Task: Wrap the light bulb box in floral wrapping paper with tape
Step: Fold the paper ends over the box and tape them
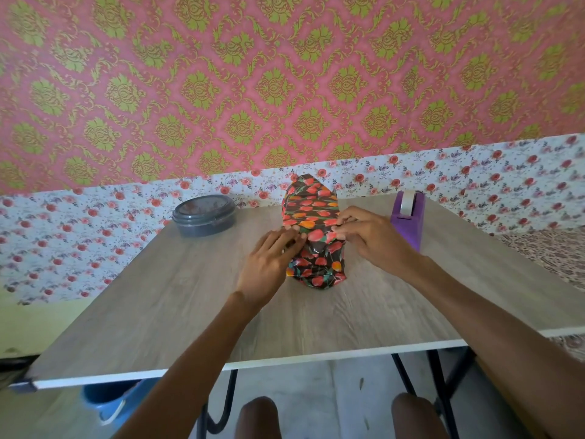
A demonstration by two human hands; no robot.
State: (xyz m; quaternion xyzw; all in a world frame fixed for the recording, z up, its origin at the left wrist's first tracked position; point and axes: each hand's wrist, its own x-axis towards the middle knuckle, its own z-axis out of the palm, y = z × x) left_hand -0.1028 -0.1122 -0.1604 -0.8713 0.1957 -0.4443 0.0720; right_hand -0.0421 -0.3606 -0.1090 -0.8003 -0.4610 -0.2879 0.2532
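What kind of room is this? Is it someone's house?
Probably a room in a home, used here for crafts: pink patterned wallpaper, a small wood-top table, and a purple tape dispenser beside a floral-wrapped parcel.

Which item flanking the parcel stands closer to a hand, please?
The purple tape dispenser, beside the right hand on the parcel; the grey tub sits farther off.
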